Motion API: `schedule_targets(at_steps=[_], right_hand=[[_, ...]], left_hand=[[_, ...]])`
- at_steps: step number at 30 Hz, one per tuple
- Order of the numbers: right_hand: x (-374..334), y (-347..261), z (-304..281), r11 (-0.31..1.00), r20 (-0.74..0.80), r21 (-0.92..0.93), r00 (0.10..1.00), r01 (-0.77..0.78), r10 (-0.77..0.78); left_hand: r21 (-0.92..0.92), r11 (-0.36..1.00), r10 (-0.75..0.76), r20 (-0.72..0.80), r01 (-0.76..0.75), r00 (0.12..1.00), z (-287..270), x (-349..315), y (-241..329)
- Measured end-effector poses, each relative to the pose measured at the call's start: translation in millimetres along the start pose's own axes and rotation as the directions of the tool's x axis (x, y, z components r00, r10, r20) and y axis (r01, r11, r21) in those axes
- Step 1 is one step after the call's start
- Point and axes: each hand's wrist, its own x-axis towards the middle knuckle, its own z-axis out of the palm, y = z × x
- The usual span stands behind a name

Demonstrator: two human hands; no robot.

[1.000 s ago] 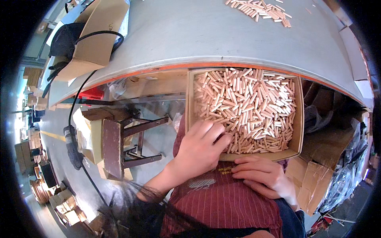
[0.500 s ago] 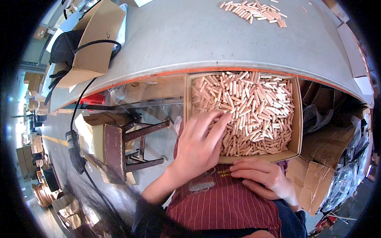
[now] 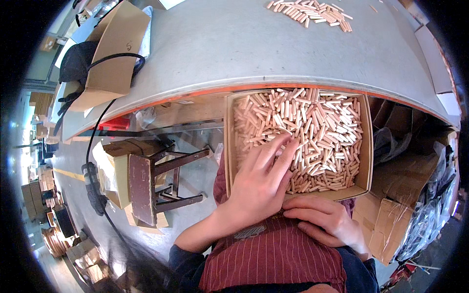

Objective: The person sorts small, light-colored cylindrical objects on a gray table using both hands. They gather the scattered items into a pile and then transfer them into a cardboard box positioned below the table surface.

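Note:
A shallow cardboard box full of short wooden dowels sits at the table's near edge, above my lap. My left hand reaches into it from the near left, back of the hand up. Its fingers are bent but apart, and the fingertips touch the dowels. A dowel between them cannot be made out. My right hand rests by the near wall of the box, over my striped dark red apron. Its fingers are loosely bent and spread, with no grip on the box showing.
A loose heap of dowels lies on the grey table. An open carton with a black cable stands at the left. Below are an overturned brown stool and, at the right, a large carton with clear plastic.
My left hand has moved right and slightly up over the dowels, and its fingers have spread. My right hand has stayed by the box's near wall.

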Motion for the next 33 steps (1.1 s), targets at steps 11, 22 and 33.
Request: schedule_targets(at_steps=[11,22,33], right_hand=[[-2.5,5.5,0.9,0.999,-0.010,-0.030,0.999,0.035,-0.035],[0.4,8.2,-1.2,0.997,-0.007,-0.010,0.997,0.078,-0.078],[0.5,12.1,-4.0,0.995,-0.012,0.027,0.996,0.093,-0.092]], left_hand=[[-0.123,0.992,0.033,0.069,-0.024,0.997,9.9,-0.9,8.8],[-0.062,0.994,0.092,0.027,-0.090,0.995,-10.0,37.5,0.2],[0.046,0.958,0.280,0.092,-0.285,0.956,5.0,79.6,-22.8]])
